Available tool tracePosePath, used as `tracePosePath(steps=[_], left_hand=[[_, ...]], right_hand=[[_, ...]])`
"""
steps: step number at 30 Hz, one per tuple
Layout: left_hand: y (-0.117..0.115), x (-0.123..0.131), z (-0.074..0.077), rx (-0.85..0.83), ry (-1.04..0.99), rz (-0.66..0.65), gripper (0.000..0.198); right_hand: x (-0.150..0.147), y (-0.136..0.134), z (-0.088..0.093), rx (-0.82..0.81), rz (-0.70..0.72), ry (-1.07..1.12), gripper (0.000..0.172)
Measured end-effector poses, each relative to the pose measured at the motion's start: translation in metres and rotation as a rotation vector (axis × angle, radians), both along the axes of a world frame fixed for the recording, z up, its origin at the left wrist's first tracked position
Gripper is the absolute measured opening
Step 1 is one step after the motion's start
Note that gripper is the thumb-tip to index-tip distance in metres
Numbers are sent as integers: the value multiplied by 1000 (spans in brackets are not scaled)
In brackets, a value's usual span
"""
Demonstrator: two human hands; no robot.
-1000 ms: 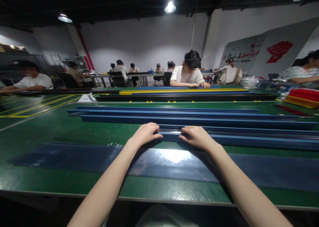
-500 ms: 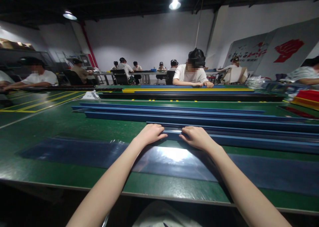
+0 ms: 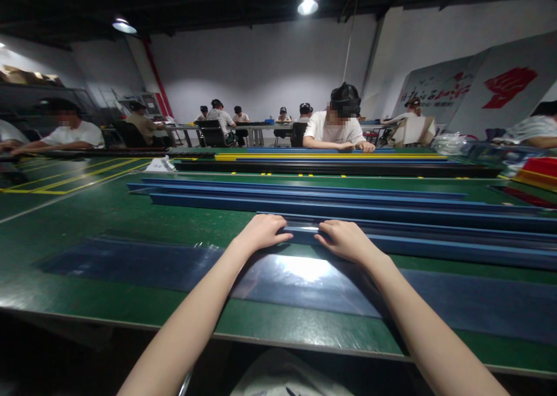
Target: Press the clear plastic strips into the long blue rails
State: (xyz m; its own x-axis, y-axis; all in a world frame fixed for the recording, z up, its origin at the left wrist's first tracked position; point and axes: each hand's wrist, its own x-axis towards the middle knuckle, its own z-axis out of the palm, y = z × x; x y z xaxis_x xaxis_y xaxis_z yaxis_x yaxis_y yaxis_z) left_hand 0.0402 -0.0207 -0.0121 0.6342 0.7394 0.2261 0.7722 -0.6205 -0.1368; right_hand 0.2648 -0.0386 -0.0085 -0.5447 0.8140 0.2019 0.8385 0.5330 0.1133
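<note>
A long blue channel-shaped strip (image 3: 435, 247) lies across the green table in front of me. My left hand (image 3: 263, 231) grips it at its left end, fingers over the top and thumb along the near wall. A short way to the right, my right hand (image 3: 343, 239) holds the same strip in the same manner. Between the two hands a bright reflection shows in the channel. Under my forearms, nearer to me, a long clear bluish plastic sheet (image 3: 143, 265) lies flat and glossy.
Beyond my hands lie more blue channel strips (image 3: 261, 202), then black strips (image 3: 326, 168) and a yellow strip (image 3: 243, 157). A white folded sign (image 3: 160, 164) stands at the left. Across the table a person (image 3: 334, 126) leans over the strips. The table edge (image 3: 304, 347) runs close to me.
The camera view has shifted very slightly. Both hands stay in place on the blue strip.
</note>
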Motion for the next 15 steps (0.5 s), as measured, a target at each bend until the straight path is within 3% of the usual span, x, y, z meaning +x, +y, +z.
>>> tracePosePath(steps=[15], left_hand=[[-1,-11,13,-92,-72,178,52]], right_hand=[[-2,0,2,-70,-20,0,29]])
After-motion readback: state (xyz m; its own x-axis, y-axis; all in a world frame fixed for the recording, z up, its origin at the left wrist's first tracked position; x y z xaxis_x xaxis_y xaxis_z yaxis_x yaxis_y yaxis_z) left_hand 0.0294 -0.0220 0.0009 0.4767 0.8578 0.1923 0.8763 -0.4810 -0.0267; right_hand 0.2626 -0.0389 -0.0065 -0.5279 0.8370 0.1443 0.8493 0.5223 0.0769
